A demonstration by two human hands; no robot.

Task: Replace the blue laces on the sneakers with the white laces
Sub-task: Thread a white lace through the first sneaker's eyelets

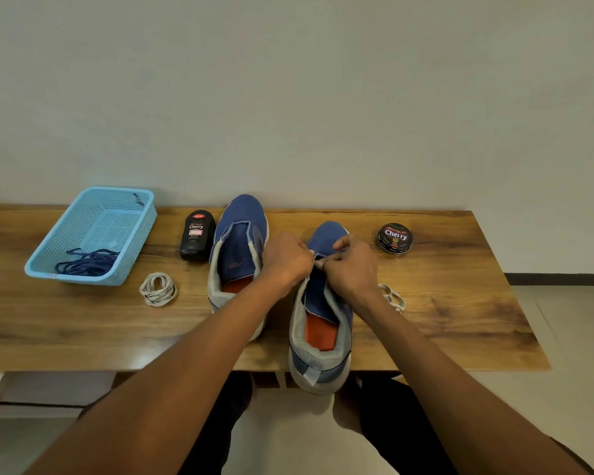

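Both hands meet over the front eyelets of the near sneaker (319, 323), whose heel overhangs the table's near edge. The left hand (287, 257) is curled into a loose fist against the shoe's left eyelet row; what its fingertips pinch is hidden. The right hand (352, 265) has its fingers bent, and thumb and forefinger appear to nip a pale lace end at the throat of the shoe. The rest of that white lace (393, 296) trails to the right of the shoe, near the table's right side.

The step looks like threading the first white lace through the lowest eyelets. To do it well, I would steady the eyelet flap with the left hand, keep the pinch close to the lace tip so it stays stiff, feed it squarely through the hole, and even up both ends before moving to the next pair. The overhanging heel could let the shoe tip, so sliding it farther onto the table (460, 323) seems wise.

Beyond, the second sneaker (237, 265) lies unlaced at mid-table, with the spare coiled white lace (157, 289) to its left. Toward the far left corner, the blue laces (88, 264) lie in the blue basket (117, 197).
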